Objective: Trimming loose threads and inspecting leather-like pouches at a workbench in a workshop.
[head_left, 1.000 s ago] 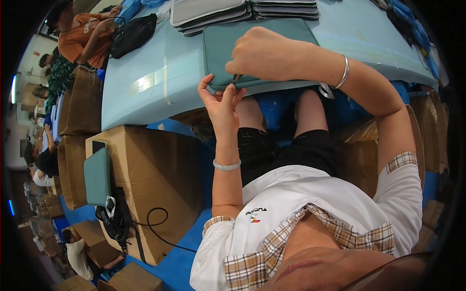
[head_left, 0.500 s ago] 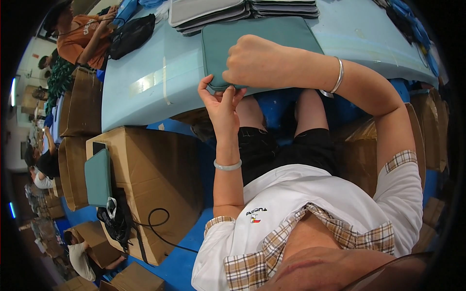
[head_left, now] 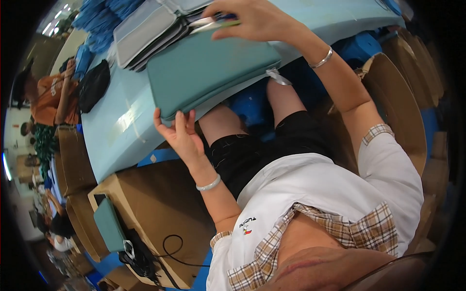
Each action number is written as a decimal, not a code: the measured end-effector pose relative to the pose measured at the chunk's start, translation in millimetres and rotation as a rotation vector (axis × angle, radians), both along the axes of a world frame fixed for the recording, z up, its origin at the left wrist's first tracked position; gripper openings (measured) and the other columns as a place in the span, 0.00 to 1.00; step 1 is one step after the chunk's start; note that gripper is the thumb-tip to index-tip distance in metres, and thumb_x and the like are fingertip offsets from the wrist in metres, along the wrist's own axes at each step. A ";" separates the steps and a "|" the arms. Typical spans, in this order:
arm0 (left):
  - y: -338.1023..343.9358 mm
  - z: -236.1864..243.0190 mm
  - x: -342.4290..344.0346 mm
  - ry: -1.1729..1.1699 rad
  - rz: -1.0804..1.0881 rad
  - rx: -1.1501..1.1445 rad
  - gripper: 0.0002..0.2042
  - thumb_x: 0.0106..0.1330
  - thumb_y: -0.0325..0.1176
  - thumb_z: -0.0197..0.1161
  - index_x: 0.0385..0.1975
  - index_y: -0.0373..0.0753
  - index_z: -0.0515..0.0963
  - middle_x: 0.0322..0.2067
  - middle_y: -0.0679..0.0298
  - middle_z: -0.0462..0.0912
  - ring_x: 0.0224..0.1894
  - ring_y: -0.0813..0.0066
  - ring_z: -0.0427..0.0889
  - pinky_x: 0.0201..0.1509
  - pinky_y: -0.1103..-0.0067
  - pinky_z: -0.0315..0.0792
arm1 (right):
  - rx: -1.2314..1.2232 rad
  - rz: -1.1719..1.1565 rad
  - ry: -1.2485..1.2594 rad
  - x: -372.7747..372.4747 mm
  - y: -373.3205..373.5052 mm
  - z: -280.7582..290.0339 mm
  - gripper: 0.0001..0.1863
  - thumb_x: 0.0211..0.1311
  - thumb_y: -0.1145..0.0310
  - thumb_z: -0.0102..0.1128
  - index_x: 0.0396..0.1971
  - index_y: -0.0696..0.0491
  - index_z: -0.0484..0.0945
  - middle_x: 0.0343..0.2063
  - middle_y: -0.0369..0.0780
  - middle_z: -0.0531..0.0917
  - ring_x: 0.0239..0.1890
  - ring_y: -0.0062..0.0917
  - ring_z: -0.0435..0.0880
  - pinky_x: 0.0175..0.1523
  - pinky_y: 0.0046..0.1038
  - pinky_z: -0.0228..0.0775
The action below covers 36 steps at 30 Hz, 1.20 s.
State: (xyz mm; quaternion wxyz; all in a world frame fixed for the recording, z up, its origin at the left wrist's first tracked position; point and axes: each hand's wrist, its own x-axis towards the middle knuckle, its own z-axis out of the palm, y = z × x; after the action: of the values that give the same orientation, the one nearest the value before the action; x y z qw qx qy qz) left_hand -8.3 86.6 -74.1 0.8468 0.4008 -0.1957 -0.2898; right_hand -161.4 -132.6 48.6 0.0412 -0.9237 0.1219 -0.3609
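Teal flat rectangular case with rounded corners [head_left: 204,72] lies along the near edge of the light-blue desk [head_left: 349,19], a silvery ribbon-like tag [head_left: 279,76] hanging at its right end. The bare left hand [head_left: 183,138] pinches its near left corner between thumb and fingers. The bare right hand [head_left: 252,22] is above its far side, fingers curved around slim white, dark-blue and green items [head_left: 201,22]; I cannot tell whether it grips them. Flat grey sleeves with dark edges [head_left: 143,36] are stacked just beyond the case. Beside the desk's near left corner, a brown cardboard box [head_left: 165,203] bears a second teal case [head_left: 109,225].
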 end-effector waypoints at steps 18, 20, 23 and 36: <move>-4.6 15.7 3.7 -0.162 0.195 0.115 0.20 0.66 0.30 0.56 0.55 0.41 0.59 0.40 0.62 0.76 0.37 0.75 0.79 0.36 0.81 0.79 | 1.649 0.047 -0.495 -82.1 26.2 -108.9 0.19 0.59 0.64 0.60 0.46 0.57 0.69 0.23 0.28 0.68 0.13 0.05 0.55 0.17 0.12 0.43; -7.1 16.0 2.5 -0.133 0.221 0.087 0.20 0.66 0.32 0.56 0.55 0.41 0.59 0.41 0.61 0.76 0.37 0.73 0.79 0.38 0.79 0.79 | 1.673 0.075 -0.520 -79.8 26.3 -108.8 0.18 0.59 0.65 0.60 0.46 0.57 0.69 0.23 0.28 0.69 0.14 0.06 0.56 0.17 0.12 0.44; -13.9 6.8 -7.3 -0.103 0.170 0.064 0.22 0.65 0.37 0.57 0.55 0.39 0.59 0.45 0.59 0.74 0.41 0.67 0.78 0.43 0.73 0.78 | 1.677 0.089 -0.583 -80.7 33.2 -106.9 0.17 0.58 0.67 0.60 0.45 0.56 0.69 0.25 0.31 0.71 0.16 0.07 0.60 0.18 0.13 0.48; 9.1 -11.1 -30.7 0.072 -0.218 0.072 0.21 0.63 0.27 0.54 0.56 0.37 0.62 0.50 0.60 0.71 0.50 0.68 0.74 0.50 0.71 0.73 | 1.199 0.008 -0.698 -87.8 66.8 -121.9 0.18 0.64 0.62 0.54 0.49 0.56 0.69 0.27 0.37 0.82 0.35 0.17 0.79 0.48 0.21 0.67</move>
State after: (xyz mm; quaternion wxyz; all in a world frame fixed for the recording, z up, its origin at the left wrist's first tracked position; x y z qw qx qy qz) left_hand -39.0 95.8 -85.2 0.8017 0.3965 -0.1974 -0.4013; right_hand -249.2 -65.7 -73.3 0.5827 -0.5718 0.2763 -0.5070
